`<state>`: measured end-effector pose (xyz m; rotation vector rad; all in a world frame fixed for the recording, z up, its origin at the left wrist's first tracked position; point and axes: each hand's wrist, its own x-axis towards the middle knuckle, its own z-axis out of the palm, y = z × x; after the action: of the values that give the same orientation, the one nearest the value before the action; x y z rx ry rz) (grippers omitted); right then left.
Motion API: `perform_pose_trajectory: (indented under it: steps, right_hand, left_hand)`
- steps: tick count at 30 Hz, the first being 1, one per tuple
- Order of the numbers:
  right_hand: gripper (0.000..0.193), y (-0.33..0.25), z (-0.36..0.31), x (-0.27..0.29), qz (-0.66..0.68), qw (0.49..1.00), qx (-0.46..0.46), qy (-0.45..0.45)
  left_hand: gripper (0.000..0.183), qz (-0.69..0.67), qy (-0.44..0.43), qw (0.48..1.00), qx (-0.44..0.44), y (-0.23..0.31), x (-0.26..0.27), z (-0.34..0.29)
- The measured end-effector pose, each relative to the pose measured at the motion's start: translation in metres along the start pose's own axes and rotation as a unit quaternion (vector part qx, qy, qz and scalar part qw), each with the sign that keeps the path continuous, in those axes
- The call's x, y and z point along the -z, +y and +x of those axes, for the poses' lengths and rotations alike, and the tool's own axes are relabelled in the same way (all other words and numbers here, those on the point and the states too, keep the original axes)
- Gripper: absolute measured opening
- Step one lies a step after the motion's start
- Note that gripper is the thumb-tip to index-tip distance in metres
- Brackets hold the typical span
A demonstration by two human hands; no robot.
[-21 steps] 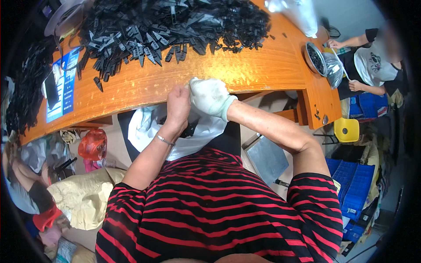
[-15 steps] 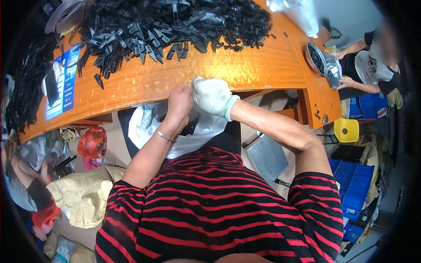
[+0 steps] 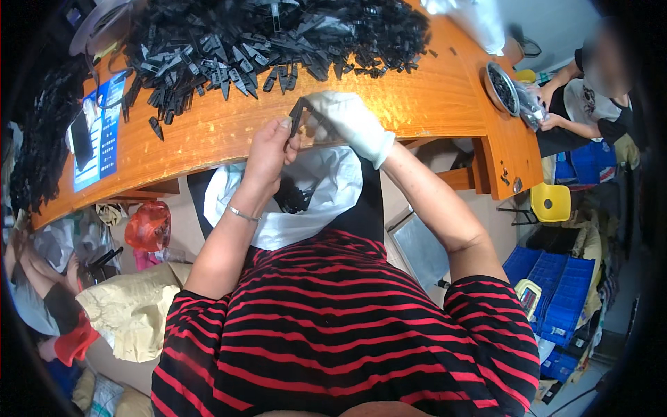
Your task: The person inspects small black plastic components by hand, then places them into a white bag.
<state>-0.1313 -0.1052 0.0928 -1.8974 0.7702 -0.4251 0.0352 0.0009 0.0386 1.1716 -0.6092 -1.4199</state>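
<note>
A slim, pointed black plastic part (image 3: 297, 117) stands up between the thumb and fingers of my left hand (image 3: 269, 149), which is bare. My right hand (image 3: 351, 124), in a white glove, is beside it, smeared by motion. A dark shape shows near its fingers, but I cannot make out whether they hold it. Below my hands, an opened white bag (image 3: 333, 198) sits in front of my body with black pieces (image 3: 295, 199) inside. Just beyond, a large heap of similar black parts (image 3: 229, 55) covers the far part of the table.
The wooden table (image 3: 208, 132) has its curved edge close to my wrists. A blue printed sheet (image 3: 104, 132) lies at left. To the right, another person (image 3: 590, 104) handles a clear bag (image 3: 531, 108) beside a metal bowl (image 3: 501, 89) of black pieces. A yellow stool (image 3: 551, 203) stands nearby.
My hands were together at the table edge and have moved apart. The right moved up and right; the left dropped slightly left, and a black part now shows in it. The bag's opening is uncovered.
</note>
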Motion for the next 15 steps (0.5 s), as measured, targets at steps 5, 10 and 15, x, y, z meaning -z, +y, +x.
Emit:
perform_pose_trajectory:
  steps: [5,10,15]
  right_hand:
    - [0.031,0.002,-0.007,0.001,0.227,0.964,-0.139,0.015]
    - [0.021,0.024,-0.013,-0.041,0.306,0.940,-0.126,0.086]
    - [0.024,0.018,-0.012,-0.037,0.106,0.986,-0.122,0.029]
  left_hand:
    - [0.025,-0.031,-0.050,0.998,0.028,0.002,-0.004,-0.004]
    - [0.027,-0.137,-0.077,0.984,0.089,-0.014,-0.006,-0.016]
    - [0.028,-0.075,-0.063,0.989,0.108,-0.015,0.008,-0.037]
